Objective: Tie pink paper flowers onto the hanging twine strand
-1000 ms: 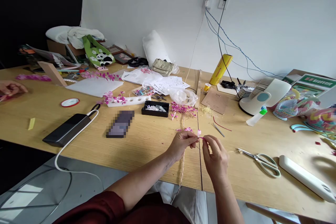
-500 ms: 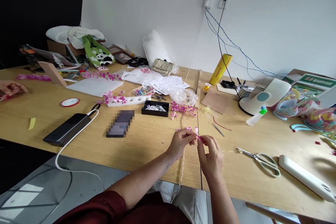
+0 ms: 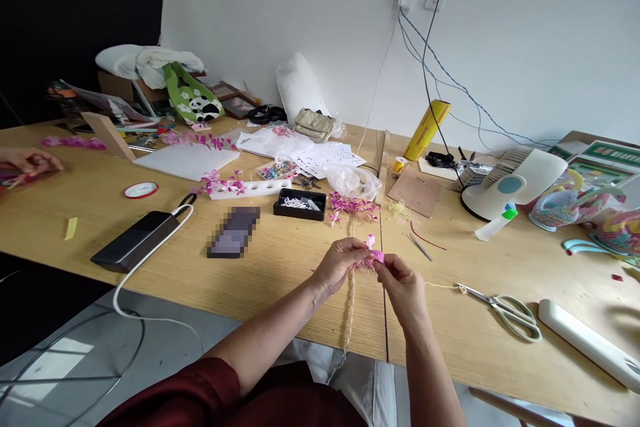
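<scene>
Head view: left hand (image 3: 340, 263) and right hand (image 3: 400, 280) together above table (image 3: 280, 280) edge, both pinching pink flower (image 3: 373, 255) on twine (image 3: 351, 307). Risk: small petals crush or slip under tight fingertips; dangling twine could snag, tugging flower loose. Scissors (image 3: 505, 310) near right hand.

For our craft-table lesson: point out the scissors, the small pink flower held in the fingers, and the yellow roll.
scissors (image 3: 517, 314): head view, on the handle loops.
pink flower (image 3: 375, 256): head view, on its petals.
yellow roll (image 3: 425, 131): head view, mid-tube.
</scene>
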{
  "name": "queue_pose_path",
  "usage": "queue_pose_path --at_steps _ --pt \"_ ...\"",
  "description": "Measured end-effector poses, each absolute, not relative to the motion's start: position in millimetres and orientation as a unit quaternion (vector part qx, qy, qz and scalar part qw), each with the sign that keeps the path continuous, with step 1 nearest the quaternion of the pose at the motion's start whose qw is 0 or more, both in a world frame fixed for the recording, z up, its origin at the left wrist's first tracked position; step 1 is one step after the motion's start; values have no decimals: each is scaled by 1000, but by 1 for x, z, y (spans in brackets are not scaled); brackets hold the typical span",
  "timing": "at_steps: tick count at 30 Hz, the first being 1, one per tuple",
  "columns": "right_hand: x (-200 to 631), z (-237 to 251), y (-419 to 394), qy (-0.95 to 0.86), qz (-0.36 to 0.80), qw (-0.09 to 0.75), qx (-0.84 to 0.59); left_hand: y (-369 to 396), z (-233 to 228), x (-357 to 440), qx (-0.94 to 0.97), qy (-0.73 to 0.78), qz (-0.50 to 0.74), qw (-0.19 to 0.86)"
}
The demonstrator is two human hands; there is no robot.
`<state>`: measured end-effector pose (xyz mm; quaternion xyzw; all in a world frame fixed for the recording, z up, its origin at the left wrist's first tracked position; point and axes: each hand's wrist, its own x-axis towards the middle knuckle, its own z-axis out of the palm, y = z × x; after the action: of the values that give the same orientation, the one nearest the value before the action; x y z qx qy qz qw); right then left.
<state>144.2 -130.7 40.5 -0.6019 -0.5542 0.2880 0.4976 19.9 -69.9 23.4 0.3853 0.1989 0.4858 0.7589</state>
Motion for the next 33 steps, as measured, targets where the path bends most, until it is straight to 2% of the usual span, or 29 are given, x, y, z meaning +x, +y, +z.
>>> queue_pose_path --at_steps 9,17,24,33 --pt "142 33 -133 -517 267 554 -596 -71 16 29 309 212 499 782" --pt "132 17 -124 -394 399 615 -554 -76 12 40 247 164 521 801" --pt "124 23 -125 -376 437 594 -561 -79 11 44 237 150 519 807" --pt "133 13 -125 -451 357 569 -588 -81 8 42 263 188 522 790"
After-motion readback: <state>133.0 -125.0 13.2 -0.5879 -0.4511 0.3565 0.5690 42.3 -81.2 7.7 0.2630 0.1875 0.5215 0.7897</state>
